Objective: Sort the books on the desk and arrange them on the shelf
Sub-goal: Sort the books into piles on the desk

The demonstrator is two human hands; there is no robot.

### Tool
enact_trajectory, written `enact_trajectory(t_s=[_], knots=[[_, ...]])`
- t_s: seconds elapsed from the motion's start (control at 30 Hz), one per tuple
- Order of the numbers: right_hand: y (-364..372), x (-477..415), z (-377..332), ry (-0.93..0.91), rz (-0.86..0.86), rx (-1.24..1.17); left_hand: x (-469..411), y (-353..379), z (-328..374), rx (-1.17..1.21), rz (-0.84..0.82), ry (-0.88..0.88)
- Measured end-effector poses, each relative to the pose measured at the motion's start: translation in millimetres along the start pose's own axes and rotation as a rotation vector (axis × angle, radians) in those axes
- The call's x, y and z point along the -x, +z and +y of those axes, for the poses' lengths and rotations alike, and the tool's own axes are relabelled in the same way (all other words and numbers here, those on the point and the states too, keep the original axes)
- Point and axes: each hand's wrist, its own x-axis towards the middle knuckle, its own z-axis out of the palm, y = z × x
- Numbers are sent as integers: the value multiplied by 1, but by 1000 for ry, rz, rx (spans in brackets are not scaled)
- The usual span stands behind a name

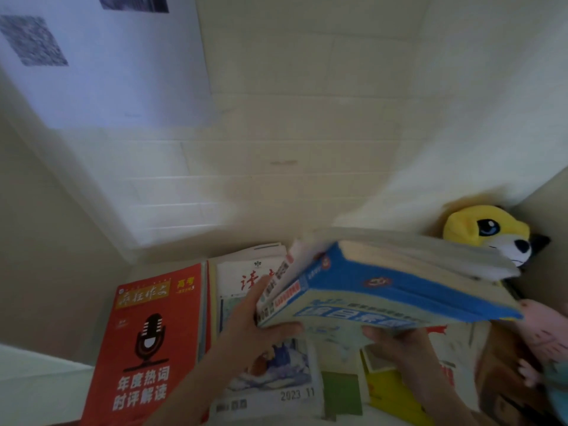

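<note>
Head view: pale walls met in a corner behind a light surface (37, 382), with a white sheet (116, 72) fixed to the left wall. The picture was blurred by motion. A stack of thick books (390, 284), the lowest blue-covered, was held off the surface, tilted, its far end nearest a yellow plush fox (488, 232) in the corner. The left hand (255, 333) gripped the stack's near left corner, its fingers (261, 290) laid up the end face and thumb beneath. The right hand (396, 339) supported the underside, its fingers closed under the lower cover; how far they wrapped could not be told. Left of the left fingers a red magazine (147, 339) lay flat; directly beneath them lay a white magazine (270, 364). Below the right fingers were a green booklet (341, 392) and a yellow book (387, 388). A pink plush toy (544, 336) sat beyond the stack's right end. No shelf was seen.

Assessment: the upper book's pages fanned loose; given the tilt, upper volumes could slide off toward the fox. The underside grip appeared shallow.
</note>
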Motion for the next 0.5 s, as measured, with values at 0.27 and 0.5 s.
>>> enact_trajectory(t_s=[0.27, 0.5], knots=[[20, 0, -27, -84, -26, 96, 7, -5, 13, -28, 201, 169], [30, 4, -34, -195, 66, 102, 17, -7, 46, 62, 319, 316]])
